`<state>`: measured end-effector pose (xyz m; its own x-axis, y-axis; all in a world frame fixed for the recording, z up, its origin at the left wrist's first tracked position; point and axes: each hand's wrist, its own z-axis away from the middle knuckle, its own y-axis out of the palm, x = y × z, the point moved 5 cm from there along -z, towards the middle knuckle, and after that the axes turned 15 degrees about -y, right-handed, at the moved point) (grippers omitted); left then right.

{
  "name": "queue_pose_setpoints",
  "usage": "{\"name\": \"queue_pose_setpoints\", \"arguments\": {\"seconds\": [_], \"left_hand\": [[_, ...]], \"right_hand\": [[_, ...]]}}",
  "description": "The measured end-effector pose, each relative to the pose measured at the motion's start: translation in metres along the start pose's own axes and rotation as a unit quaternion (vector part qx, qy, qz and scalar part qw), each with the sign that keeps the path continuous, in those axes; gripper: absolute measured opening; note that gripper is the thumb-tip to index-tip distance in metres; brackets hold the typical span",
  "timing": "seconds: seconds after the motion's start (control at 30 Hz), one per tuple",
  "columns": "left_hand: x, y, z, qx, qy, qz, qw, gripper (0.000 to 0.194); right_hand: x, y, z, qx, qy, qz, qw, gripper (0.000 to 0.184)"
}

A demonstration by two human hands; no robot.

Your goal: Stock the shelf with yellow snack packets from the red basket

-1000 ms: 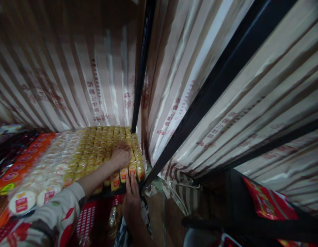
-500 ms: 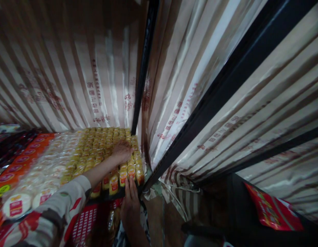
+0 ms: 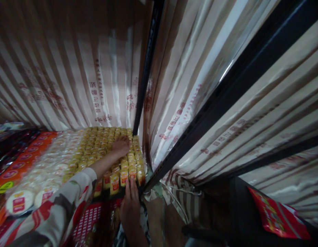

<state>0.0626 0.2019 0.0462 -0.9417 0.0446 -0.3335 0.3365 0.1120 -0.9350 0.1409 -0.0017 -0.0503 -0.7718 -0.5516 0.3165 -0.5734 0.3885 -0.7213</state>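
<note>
Rows of small yellow snack packets (image 3: pixel 102 151) fill the right part of a shelf. My left hand (image 3: pixel 121 145) reaches deep over them and rests palm down on the back rows, fingers curled onto the packets. My right hand (image 3: pixel 131 202) is at the shelf's front edge, fingers stretched flat and together against the front packets (image 3: pixel 124 175) with red and yellow labels.
Round white-wrapped packs with red labels (image 3: pixel 20 202) and orange packages (image 3: pixel 17 168) lie left of the yellow packets. A black shelf post (image 3: pixel 146 72) rises at the corner. Striped beige curtain (image 3: pixel 200 85) hangs all around. A red basket (image 3: pixel 89 219) sits below the shelf.
My left hand has slid further back over the yellow packets. My right hand stays at the front edge. The view has shifted slightly.
</note>
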Motion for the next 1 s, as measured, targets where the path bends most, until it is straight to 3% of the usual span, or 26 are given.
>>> {"name": "queue_pose_setpoints", "arguments": {"seconds": [0.17, 0.3, 0.4, 0.5, 0.6, 0.8, 0.9, 0.97, 1.0], "left_hand": [[-0.002, -0.027, 0.035, -0.018, -0.018, 0.047, 0.999, 0.037], [0.009, -0.046, 0.101, -0.025, -0.004, 0.208, 0.978, 0.033], [0.026, -0.046, 0.16, 0.014, 0.007, 0.279, 0.96, 0.032], [0.049, -0.035, 0.21, 0.05, -0.015, 0.316, 0.947, 0.029], [0.073, -0.019, 0.246, 0.078, -0.09, 0.326, 0.938, 0.028], [0.108, 0.01, 0.285, 0.153, -0.241, 0.354, 0.891, 0.027], [0.135, 0.034, 0.294, 0.17, -0.33, 0.403, 0.837, 0.024], [0.157, 0.06, 0.302, 0.206, -0.441, 0.44, 0.754, 0.018], [0.167, 0.072, 0.305, 0.213, -0.476, 0.437, 0.733, 0.016]], "right_hand": [[0.002, 0.002, -0.001, -0.007, -0.003, 0.007, 1.0, 0.063], [0.002, 0.0, -0.001, -0.026, -0.017, 0.006, 0.999, 0.06], [0.002, 0.0, -0.001, -0.034, -0.015, -0.006, 0.999, 0.058], [0.003, -0.003, -0.002, -0.04, -0.008, -0.027, 0.999, 0.056], [0.001, -0.005, -0.006, -0.037, 0.01, -0.048, 0.998, 0.053], [0.002, -0.011, -0.012, -0.054, 0.007, -0.071, 0.996, 0.049], [0.018, -0.011, -0.003, -0.066, -0.007, -0.093, 0.993, 0.044], [0.033, -0.004, 0.008, -0.042, -0.014, -0.135, 0.99, 0.04], [0.042, 0.003, 0.015, -0.011, -0.016, -0.163, 0.986, 0.039]]}}
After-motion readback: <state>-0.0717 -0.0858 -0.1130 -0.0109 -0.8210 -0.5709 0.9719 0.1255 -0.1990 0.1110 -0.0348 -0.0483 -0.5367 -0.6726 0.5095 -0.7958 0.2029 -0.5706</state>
